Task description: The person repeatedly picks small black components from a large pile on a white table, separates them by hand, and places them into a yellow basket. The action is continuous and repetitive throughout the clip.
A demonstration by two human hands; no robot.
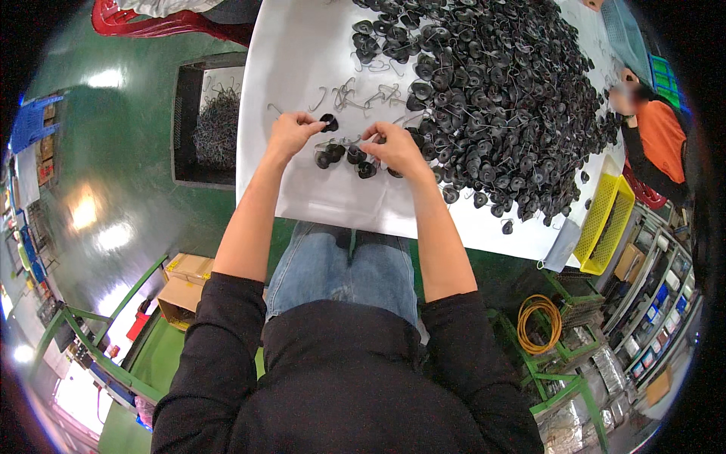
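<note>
My left hand (293, 135) pinches a black rubber suction cup (330, 121) between thumb and fingertips above the white table (302, 194). To its right, my right hand (397, 151) is closed with its fingertips together. A thin wire shows beside those fingertips, but what they grip is too small to make out. Several black suction cups (330, 156) lie just below and between my hands. Loose bent wire hooks (346, 94) are scattered on the table beyond them. A big pile of black suction cups with wire hooks (491, 106) spreads out right of my right hand.
On the floor left of the table, a dark bin (181, 163) holds many wire hooks (217, 132). A yellow basket (605, 219) stands at the table's right edge. Across the pile sits a person in an orange vest (662, 140). A red chair (162, 24) is at the far left.
</note>
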